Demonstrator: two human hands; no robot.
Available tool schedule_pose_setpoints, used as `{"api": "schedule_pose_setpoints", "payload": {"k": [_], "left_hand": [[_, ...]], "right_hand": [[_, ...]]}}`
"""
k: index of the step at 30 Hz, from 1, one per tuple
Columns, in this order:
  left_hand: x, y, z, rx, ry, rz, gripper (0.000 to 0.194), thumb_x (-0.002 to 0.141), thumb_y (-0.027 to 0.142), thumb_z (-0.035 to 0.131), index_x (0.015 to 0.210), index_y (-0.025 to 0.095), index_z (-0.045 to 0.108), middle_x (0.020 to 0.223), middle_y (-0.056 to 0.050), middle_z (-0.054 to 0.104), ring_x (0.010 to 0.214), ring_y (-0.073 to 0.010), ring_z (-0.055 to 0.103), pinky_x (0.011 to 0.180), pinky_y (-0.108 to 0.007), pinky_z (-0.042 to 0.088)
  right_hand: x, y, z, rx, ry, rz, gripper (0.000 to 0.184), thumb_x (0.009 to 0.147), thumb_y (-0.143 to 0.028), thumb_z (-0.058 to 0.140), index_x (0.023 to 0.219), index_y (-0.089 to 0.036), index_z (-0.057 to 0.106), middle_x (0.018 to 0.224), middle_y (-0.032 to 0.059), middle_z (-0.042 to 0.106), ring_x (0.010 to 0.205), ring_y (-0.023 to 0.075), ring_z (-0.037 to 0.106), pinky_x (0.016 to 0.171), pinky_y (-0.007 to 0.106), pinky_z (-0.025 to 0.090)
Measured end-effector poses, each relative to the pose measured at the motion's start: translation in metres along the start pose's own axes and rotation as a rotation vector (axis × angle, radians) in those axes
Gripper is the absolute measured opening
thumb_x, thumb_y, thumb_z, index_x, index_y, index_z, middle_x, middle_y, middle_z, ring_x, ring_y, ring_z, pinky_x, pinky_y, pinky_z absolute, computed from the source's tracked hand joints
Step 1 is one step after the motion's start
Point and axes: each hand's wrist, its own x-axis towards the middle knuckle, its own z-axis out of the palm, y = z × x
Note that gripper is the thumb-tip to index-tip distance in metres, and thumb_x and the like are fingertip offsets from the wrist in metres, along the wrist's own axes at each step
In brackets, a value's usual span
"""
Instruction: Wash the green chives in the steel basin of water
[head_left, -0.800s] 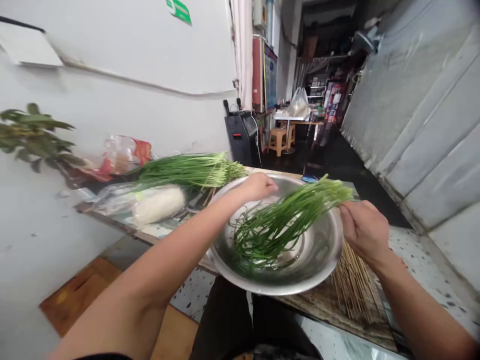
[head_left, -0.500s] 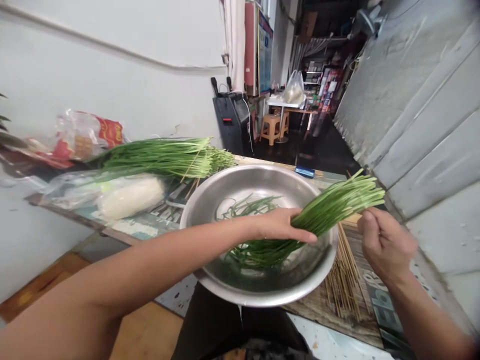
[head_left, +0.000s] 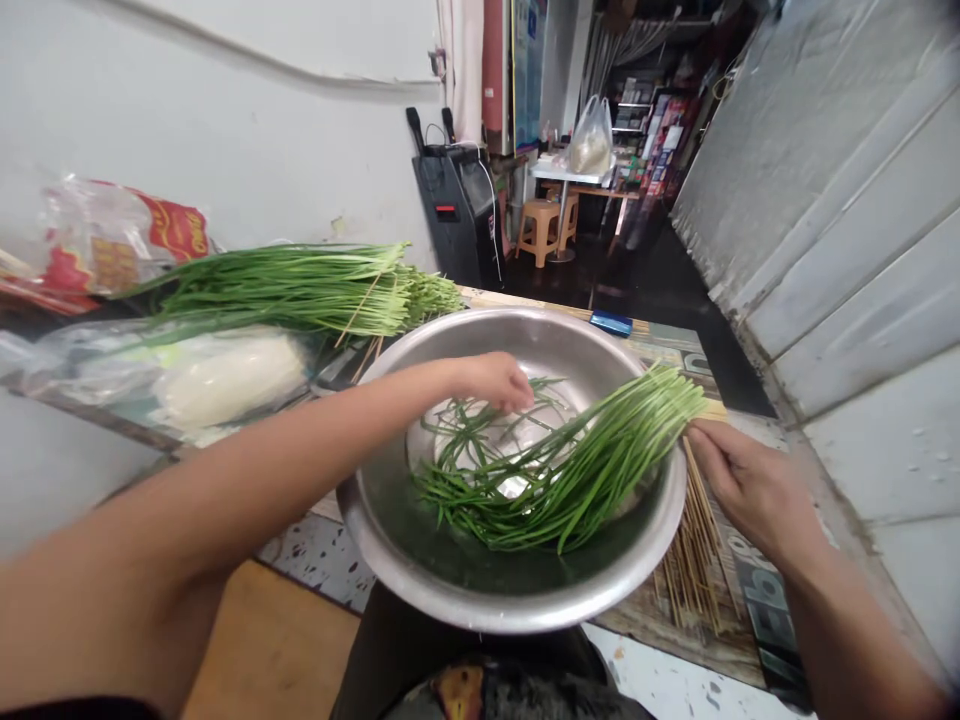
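Observation:
A bunch of green garlic chives (head_left: 600,470) fans out inside a wide steel bowl (head_left: 517,612), its pale cut ends over the right rim. My right hand (head_left: 757,490) is closed at those pale ends, gripping the bunch there; the fingers' inner side is hidden. Over the bowl's middle, my left hand (head_left: 502,382) is curled, its fingertips by loose chive strands (head_left: 469,430). Whether it pinches one of them cannot be made out. Thin wooden skewers (head_left: 697,560) lie right of the bowl, below my right hand.
A larger pile of chives (head_left: 300,290) lies at the left, behind a plastic-wrapped white block (head_left: 232,380). Behind them sits a red-and-clear package (head_left: 127,240). A blue object (head_left: 611,323) is beyond the bowl. A black speaker-like case (head_left: 457,210) stands by the wall.
My left hand has let go of the chive bunch and moved left over the loose strands. The bunch has sunk lower into the bowl, and my right hand has shifted slightly left with it.

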Motion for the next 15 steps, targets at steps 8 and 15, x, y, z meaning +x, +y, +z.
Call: {"api": "schedule_pose_setpoints", "payload": {"k": [8,15], "left_hand": [[0.058,-0.015,0.032,0.536,0.281,-0.136,0.026,0.072,0.032,0.063,0.088,0.013,0.069,0.095,-0.015,0.067,0.091,-0.0267,0.062,0.076,-0.03,0.046],[0.039,-0.009,0.003,-0.266,0.332,-0.13,0.027,0.069,0.011,0.064,0.096,0.01,0.064,0.069,-0.006,0.066,0.064,-0.0159,0.062,0.062,-0.025,0.047]], "right_hand": [[-0.004,0.001,0.001,0.01,0.022,-0.06,0.033,0.091,-0.034,0.04,0.096,-0.017,0.067,0.084,0.0061,0.071,0.07,0.0185,0.066,0.061,0.026,0.045],[0.027,-0.014,-0.002,-0.023,-0.023,-0.068,0.035,0.092,-0.038,0.037,0.091,-0.021,0.067,0.072,0.0041,0.069,0.064,0.0184,0.062,0.057,0.026,0.039]]}}
